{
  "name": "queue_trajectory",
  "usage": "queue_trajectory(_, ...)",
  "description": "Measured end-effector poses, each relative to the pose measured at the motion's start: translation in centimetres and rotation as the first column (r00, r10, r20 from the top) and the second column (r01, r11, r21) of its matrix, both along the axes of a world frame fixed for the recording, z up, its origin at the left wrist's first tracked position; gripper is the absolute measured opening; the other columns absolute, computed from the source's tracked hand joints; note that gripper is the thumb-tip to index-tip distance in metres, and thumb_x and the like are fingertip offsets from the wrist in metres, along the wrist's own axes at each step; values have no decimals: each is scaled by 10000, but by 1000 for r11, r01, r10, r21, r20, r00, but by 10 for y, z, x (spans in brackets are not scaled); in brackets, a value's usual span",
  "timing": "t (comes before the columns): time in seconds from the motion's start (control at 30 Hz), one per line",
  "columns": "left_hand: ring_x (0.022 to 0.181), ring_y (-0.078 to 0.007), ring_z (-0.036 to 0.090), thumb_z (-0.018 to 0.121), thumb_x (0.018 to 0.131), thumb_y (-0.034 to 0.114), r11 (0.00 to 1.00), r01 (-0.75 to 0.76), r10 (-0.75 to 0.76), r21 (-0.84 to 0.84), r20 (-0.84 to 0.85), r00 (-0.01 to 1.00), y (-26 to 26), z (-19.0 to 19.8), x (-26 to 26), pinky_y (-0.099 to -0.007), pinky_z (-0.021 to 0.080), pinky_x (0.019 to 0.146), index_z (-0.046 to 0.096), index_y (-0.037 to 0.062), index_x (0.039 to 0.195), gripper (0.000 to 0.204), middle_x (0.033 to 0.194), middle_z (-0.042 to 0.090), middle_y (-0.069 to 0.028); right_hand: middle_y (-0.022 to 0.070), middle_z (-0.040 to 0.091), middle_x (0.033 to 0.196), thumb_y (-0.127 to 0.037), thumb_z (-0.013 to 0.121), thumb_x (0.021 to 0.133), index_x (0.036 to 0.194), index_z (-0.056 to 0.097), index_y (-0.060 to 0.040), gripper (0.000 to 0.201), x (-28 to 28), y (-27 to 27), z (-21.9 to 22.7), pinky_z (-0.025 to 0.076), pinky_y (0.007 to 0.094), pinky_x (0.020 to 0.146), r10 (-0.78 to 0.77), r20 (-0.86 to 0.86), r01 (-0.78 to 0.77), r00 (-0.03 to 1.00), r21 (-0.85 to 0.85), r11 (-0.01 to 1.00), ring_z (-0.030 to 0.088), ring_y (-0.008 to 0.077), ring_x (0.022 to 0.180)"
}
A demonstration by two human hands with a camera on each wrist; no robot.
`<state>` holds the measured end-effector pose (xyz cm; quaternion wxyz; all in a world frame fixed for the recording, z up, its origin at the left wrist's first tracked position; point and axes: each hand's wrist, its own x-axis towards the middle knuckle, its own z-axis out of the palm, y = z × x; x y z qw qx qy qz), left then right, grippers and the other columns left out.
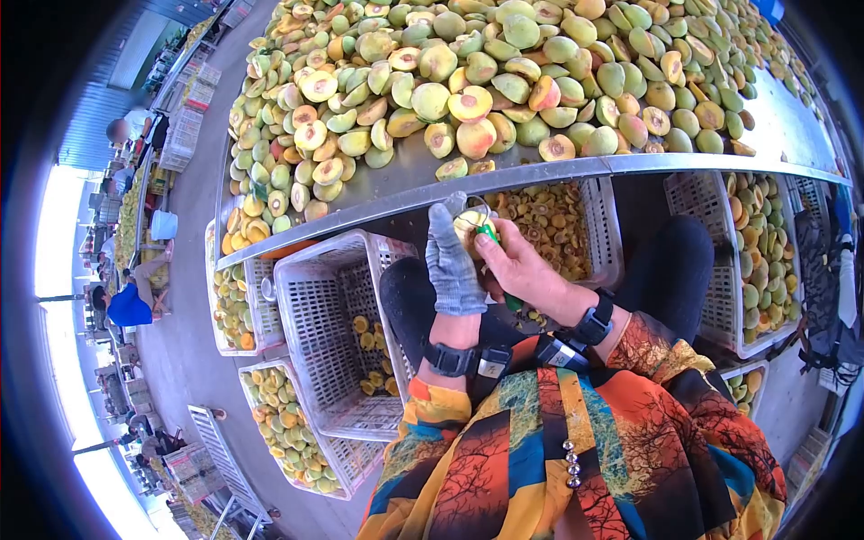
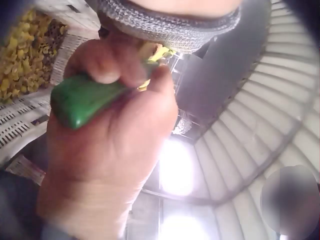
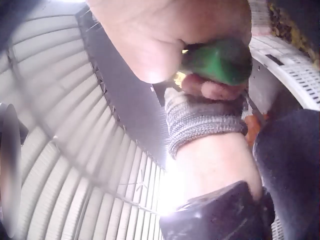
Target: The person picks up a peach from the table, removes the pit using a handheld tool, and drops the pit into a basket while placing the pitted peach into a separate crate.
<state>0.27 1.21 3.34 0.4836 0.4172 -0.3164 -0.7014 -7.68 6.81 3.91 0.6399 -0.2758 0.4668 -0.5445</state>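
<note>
My left hand (image 1: 453,265), in a grey knit glove, holds a pale yellow peach piece (image 1: 470,221) at the table's front edge. My bare right hand (image 1: 531,273) grips a green-handled tool (image 1: 487,232) with its metal end at the peach. A thin curved metal strip shows over the fruit in the head view. In the left wrist view, the butt of the green handle (image 2: 80,102) sticks out of the right fist. The glove cuff (image 3: 205,122) lies just below the right fingers in the right wrist view, where the fruit is mostly hidden.
Halved peaches (image 1: 432,99) are heaped on a metal table (image 1: 405,162). Below it, a white crate (image 1: 601,225) holds cut pieces. Another white crate (image 1: 310,288) at left has a few pieces inside. More filled crates (image 1: 292,423) stand on both sides. People work far left.
</note>
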Motion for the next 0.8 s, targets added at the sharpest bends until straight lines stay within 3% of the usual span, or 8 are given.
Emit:
queue_trajectory(0.03, 799, -176, 560, 412, 850, 542, 1000, -2, 2, 0, -2, 1000, -1, -4, 3, -277, 470, 715, 513, 18, 1081, 582, 919, 582, -75, 23, 474, 594, -244, 453, 904, 1085, 339, -36, 298, -4, 2, -1, 341, 225, 338, 2, -2, -2, 1000, 0, 1000, 429, 68, 400)
queue_trajectory(0.1, 759, -214, 587, 463, 828, 536, 993, -79, 87, 91, -86, 993, -4, -6, 7, -300, 502, 669, 524, 4, 1024, 569, 953, 580, -99, 103, 534, 611, -266, 441, 901, 1061, 380, -14, 304, -16, 5, -1, 406, 312, 388, 132, -312, -129, 941, 28, 991, 522, 188, 429)
queue_trajectory(0.13, 759, -214, 587, 463, 828, 536, 992, -78, 86, 95, -86, 993, -6, -10, 10, -300, 502, 669, 524, 4, 1024, 569, 953, 580, -99, 103, 534, 611, -266, 441, 901, 1061, 380, -14, 304, -19, 8, -3, 406, 312, 388, 132, -312, -129, 941, 32, 991, 522, 188, 429)
queue_trajectory(0.23, 763, -210, 589, 455, 831, 538, 987, -86, 100, 139, -102, 990, -7, -11, 11, -318, 508, 666, 539, -12, 989, 579, 951, 594, -103, 250, 569, 711, -280, 420, 890, 917, 469, 12, 297, -26, 16, -6, 444, 462, 603, 43, -775, -158, 630, -74, 985, 557, 429, 684)
queue_trajectory(0.33, 774, -200, 596, 478, 837, 500, 992, -56, 65, 113, -76, 995, -4, -9, 10, -316, 510, 671, 548, -4, 1017, 540, 945, 603, -109, 222, 476, 573, -231, 432, 905, 807, 425, 6, 257, -18, 25, 0, 396, 426, 500, -81, -742, -93, 665, -189, 978, 506, 415, 559)
queue_trajectory(0.53, 768, -188, 608, 516, 846, 424, 996, -67, 65, -60, -38, 997, 4, -14, 3, -299, 521, 664, 550, -6, 1040, 472, 916, 615, -114, 239, 500, 595, -222, 411, 910, 838, 435, 10, 244, -17, 26, 4, 397, 437, 513, 21, -787, -150, 616, -91, 985, 528, 414, 598)
queue_trajectory(0.63, 730, -184, 612, 509, 847, 431, 997, 46, -51, -55, -101, 994, 7, -2, 4, -291, 530, 617, 573, -7, 978, 462, 881, 619, -111, 263, 538, 616, -249, 397, 904, 841, 439, 37, 296, -15, 29, 6, 423, 485, 572, 39, -751, -155, 659, -84, 984, 540, 435, 632)
queue_trajectory(0.8, 625, -179, 608, 514, 840, 441, 997, 73, -72, 10, -99, 992, 4, -5, 5, -281, 525, 543, 587, -15, 885, 465, 763, 619, -108, 271, 544, 638, -255, 395, 901, 836, 450, 42, 309, -4, 32, 0, 428, 484, 582, 45, -771, -147, 635, -64, 987, 540, 443, 636)
